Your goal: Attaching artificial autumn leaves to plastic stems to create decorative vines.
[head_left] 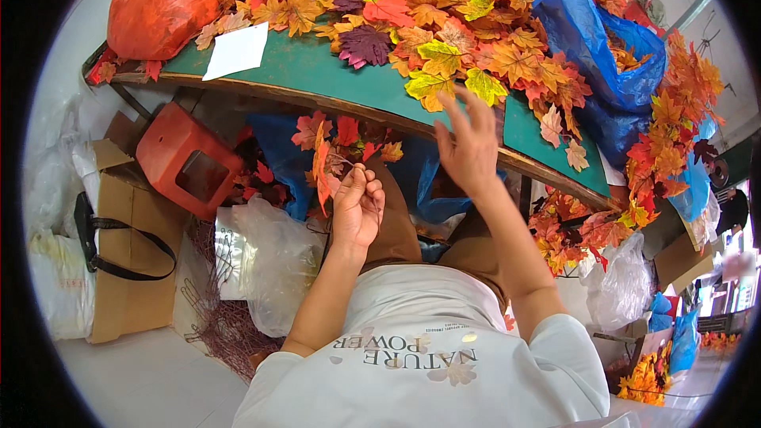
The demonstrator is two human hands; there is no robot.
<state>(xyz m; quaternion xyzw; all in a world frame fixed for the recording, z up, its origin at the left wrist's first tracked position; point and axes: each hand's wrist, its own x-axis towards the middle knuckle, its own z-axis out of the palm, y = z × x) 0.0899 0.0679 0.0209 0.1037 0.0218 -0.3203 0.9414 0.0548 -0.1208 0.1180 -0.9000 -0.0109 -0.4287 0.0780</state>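
Note:
My left hand (358, 204) is in front of the table edge, its thumb and fingers pinched on the thin stem of a sprig of artificial maple leaves (321, 165). The sprig's red and orange leaves hang to the left of the fingers. Raised over the table's front edge, my right hand (469, 143) has its fingers apart and holds nothing that I can see. Its fingertips are by the yellow-green maple leaves (485, 85) at the front of a large pile of orange, red and purple artificial leaves (444, 20).
The green tabletop (297, 71) carries a red plastic bag (165, 6), a white paper (236, 51) and a blue bag (567, 12) of leaves. Below left are a red stool (176, 147), a cardboard box (135, 269), clear plastic bags (277, 254) and a bundle of thin brown stems (226, 309).

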